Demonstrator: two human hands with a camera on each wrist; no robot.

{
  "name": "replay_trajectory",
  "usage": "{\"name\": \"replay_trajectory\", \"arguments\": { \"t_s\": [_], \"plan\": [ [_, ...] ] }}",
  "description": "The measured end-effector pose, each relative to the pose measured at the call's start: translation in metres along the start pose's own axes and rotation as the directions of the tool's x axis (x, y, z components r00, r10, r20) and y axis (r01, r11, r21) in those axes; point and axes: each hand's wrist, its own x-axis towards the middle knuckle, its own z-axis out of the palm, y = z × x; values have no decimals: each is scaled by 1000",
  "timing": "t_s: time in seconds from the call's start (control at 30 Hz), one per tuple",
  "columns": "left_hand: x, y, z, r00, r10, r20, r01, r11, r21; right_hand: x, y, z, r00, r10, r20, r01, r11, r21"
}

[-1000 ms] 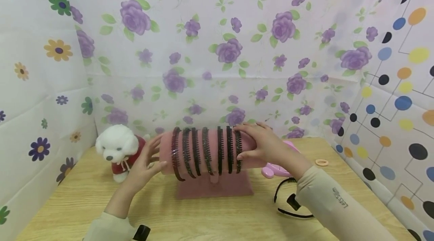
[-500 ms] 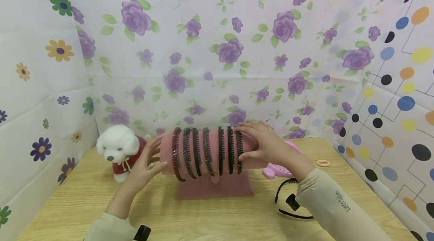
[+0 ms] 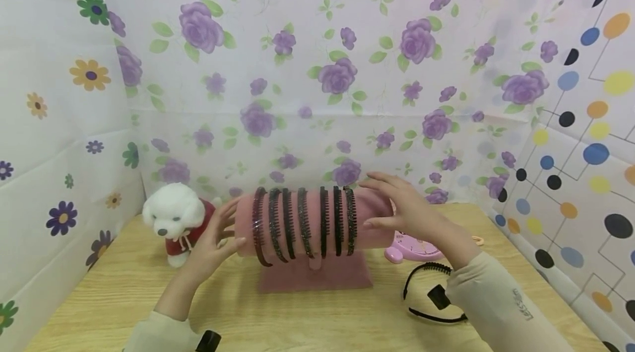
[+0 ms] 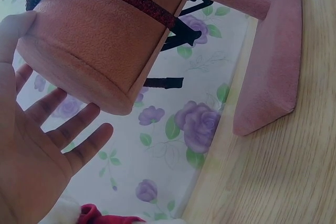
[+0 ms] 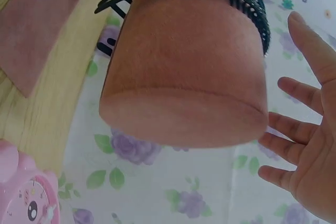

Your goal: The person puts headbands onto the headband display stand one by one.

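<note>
A pink cylindrical headband stand [image 3: 315, 214] lies level on its base [image 3: 317, 280] on the table. Several headbands ring it, from a dark red glittery headband [image 3: 257, 225] at the left to a black sparkly headband [image 3: 351, 225] at the right. My left hand [image 3: 210, 244] is at the stand's left end. In the left wrist view its thumb touches the padded end [image 4: 79, 51], with the other fingers spread about the rim. Beside the right end hovers my right hand [image 3: 409, 210], fingers extended; in the right wrist view a gap separates most of it from the cylinder [image 5: 184, 66].
A white plush dog [image 3: 173, 211] in red sits behind my left hand. Right of the stand lies a pink clock [image 3: 416, 248], with a loose black headband [image 3: 413, 277] nearer me. An orange ring [image 3: 478, 241] is partly hidden by my right arm. Patterned curtains enclose the table.
My right hand has moved right, off the rightmost headband and toward the end of the stand, its fingers spreading. My left hand and the headbands look unmoved.
</note>
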Motion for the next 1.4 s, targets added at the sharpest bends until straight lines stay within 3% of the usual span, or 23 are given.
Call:
{"name": "replay_trajectory", "arguments": {
  "t_s": [0.23, 0.53, 0.8, 1.1, 1.4],
  "plan": [
    [1, -1, 0, 1000, 1, 1, -1, 1000, 12, -22, 12, -11, 998, 60, -11, -59, 997, 57],
    [0, -2, -1, 1000, 14, 2, -14, 1000, 3, -49, 28, -19, 991, 127, -38, -125, 991, 44],
    [1, -2, 0, 999, 38, 3, -38, 999, 16, -67, 39, -19, 987, 138, -80, -138, 990, -3],
    [2, -1, 0, 1000, 18, 4, -18, 1000, 15, -91, 53, -6, 967, 232, -106, -231, 973, 19],
    [1, 0, 0, 1000, 1, 9, -1, 1000, -18, -115, 72, 12, 962, 224, -153, -224, 974, 20]
  ]
}}
